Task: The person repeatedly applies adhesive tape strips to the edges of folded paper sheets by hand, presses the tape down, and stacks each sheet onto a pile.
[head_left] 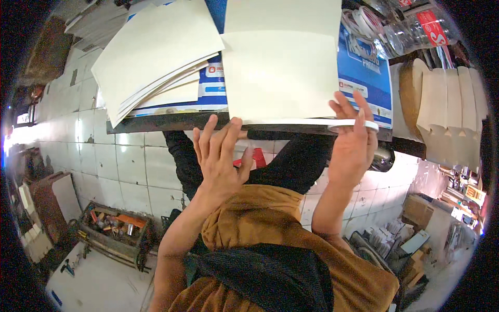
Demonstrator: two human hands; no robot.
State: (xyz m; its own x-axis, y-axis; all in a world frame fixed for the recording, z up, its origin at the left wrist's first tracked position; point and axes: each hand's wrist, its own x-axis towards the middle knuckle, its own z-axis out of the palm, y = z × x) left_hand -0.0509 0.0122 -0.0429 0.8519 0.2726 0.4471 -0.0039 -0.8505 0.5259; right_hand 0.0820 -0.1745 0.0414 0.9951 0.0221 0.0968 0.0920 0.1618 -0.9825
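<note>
A large cream sheet (280, 73) lies in front of me, its near edge along the front of a dark-edged work surface (166, 123). Along that near edge runs a narrow white tape strip (286, 121). My left hand (219, 156) has its fingers stretched and apart, the fingertips at the sheet's near left corner. At the right end of the strip, my right hand (352, 151) holds a thin roll of white tape (371, 125), seen nearly edge-on, between its fingers. To the left, several cream sheets (158, 57) lie fanned in an overlapping pile.
Blue printed sheets (371, 78) cover the work surface. White rings (364, 23) and a clear plastic bottle (416, 34) lie at the far right, above folded cream paper stacks (449, 104). On the tiled floor at lower left stands a box of tools (117, 226).
</note>
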